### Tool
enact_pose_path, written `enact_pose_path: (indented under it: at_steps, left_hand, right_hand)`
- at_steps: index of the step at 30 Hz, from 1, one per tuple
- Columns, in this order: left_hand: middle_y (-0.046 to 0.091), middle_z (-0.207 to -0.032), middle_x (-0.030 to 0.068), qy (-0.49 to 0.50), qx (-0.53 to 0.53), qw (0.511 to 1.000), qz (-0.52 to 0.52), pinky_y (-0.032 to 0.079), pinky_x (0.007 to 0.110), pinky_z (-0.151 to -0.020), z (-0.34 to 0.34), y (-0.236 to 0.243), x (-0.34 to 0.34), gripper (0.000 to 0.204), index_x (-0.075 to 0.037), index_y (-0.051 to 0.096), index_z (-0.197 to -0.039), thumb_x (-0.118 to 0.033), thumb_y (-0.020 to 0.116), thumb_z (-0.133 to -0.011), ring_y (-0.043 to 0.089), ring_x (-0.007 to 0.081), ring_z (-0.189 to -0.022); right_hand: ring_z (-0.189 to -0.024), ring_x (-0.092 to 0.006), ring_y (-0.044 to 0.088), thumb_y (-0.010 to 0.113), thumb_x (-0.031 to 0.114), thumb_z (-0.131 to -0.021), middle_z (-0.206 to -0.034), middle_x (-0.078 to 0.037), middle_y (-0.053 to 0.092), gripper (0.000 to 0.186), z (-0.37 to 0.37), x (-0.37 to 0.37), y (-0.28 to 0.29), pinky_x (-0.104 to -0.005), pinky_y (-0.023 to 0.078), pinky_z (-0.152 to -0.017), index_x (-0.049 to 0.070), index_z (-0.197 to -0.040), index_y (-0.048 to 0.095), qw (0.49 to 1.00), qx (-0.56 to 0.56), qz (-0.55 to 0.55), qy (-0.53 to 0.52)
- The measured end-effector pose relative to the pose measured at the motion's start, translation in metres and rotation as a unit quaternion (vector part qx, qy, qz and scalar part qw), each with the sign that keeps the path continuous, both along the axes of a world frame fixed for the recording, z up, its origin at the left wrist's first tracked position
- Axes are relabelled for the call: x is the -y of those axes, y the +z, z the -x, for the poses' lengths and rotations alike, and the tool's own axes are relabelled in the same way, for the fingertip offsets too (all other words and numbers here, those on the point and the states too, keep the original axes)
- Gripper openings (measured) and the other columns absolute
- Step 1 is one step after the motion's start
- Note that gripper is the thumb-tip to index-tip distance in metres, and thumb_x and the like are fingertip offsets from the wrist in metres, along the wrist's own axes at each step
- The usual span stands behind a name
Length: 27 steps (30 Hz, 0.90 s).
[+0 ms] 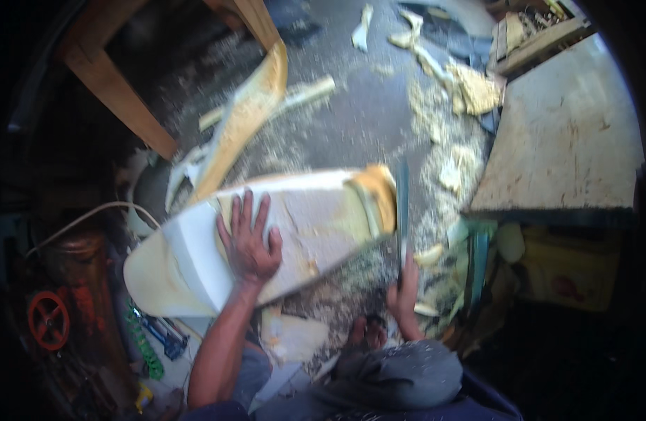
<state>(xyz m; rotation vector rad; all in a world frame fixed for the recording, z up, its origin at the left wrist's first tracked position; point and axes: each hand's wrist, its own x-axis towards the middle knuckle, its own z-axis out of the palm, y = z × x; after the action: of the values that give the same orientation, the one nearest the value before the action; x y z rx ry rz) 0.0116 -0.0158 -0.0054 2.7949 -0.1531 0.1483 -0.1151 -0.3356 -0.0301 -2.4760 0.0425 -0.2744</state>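
A long cream and white foam block [316, 224], shaped like a motorcycle seat, lies across the middle of the floor. My left hand [253, 242] is pressed flat on its top, fingers spread. The block's right end has an orange-yellow foam layer [382, 200]. Beside that end, my right hand [404, 298] is closed around the lower end of a long, narrow knife [404, 203]. Its blade points away from me, close along the foam's end face; blur hides whether they touch. Part of the grip is covered by my fingers.
Foam shavings [435, 133] and a yellow foam scrap [474, 90] litter the dark floor. Beyond the block lies a curved tan foam strip [246, 116]. A wooden frame [116, 98] stands far left, a worn board [561, 133] right. At left is a red handwheel [48, 321].
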Motion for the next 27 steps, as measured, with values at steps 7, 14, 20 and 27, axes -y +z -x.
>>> enact_pose_path:
  at_steps: [7, 14, 20, 27]
  left_hand:
    - [0.039, -0.168, 0.0154, -0.006, 0.003, 1.000, 0.001, 0.010, 0.070, -0.124, 0.007, -0.001, 0.001, 0.068, -0.019, 0.051, -0.159, -0.030, 0.056, -0.092, 0.033, 0.0386, -0.156]
    - [0.034, -0.171, 0.0165, -0.010, 0.012, 1.000, -0.009, 0.007, 0.070, -0.125, 0.002, -0.005, -0.001, 0.069, -0.017, 0.049, -0.160, -0.032, 0.054, -0.092, 0.026, 0.0388, -0.159]
    - [0.030, -0.172, 0.0192, -0.015, 0.012, 0.999, -0.039, 0.006, 0.070, -0.124, -0.003, -0.004, 0.005, 0.075, -0.012, 0.039, -0.164, -0.030, 0.054, -0.093, 0.022, 0.0416, -0.160]
    - [0.029, -0.172, 0.0197, -0.038, 0.046, 0.997, -0.045, 0.008, 0.070, -0.123, -0.007, -0.008, 0.005, 0.075, -0.010, 0.038, -0.164, -0.032, 0.052, -0.094, 0.023, 0.0426, -0.160]
  right_hand:
    - [-0.132, -0.0469, 0.047, 0.044, -0.013, -0.067, -0.155, -0.033, 0.044, 0.086, -0.026, -0.013, -0.002, -0.0515, 0.036, -0.113, -0.010, -0.153, 0.041, 0.995, -0.070, -0.042, -0.052]
    - [-0.124, -0.0475, 0.049, 0.047, -0.011, -0.070, -0.153, -0.034, 0.045, 0.086, -0.009, -0.034, -0.008, -0.0531, 0.041, -0.108, -0.010, -0.156, 0.036, 0.993, -0.020, -0.107, -0.044]
    - [-0.133, -0.0499, 0.043, 0.051, -0.013, -0.072, -0.164, -0.031, 0.032, 0.088, 0.008, -0.045, -0.010, -0.0552, 0.039, -0.112, -0.008, -0.158, 0.032, 0.984, -0.146, -0.065, -0.080]
    - [-0.135, -0.0514, 0.042, 0.051, -0.013, -0.072, -0.168, -0.028, 0.029, 0.091, -0.029, -0.042, -0.016, -0.0582, 0.035, -0.116, -0.003, -0.160, 0.034, 0.994, -0.041, -0.061, -0.086]
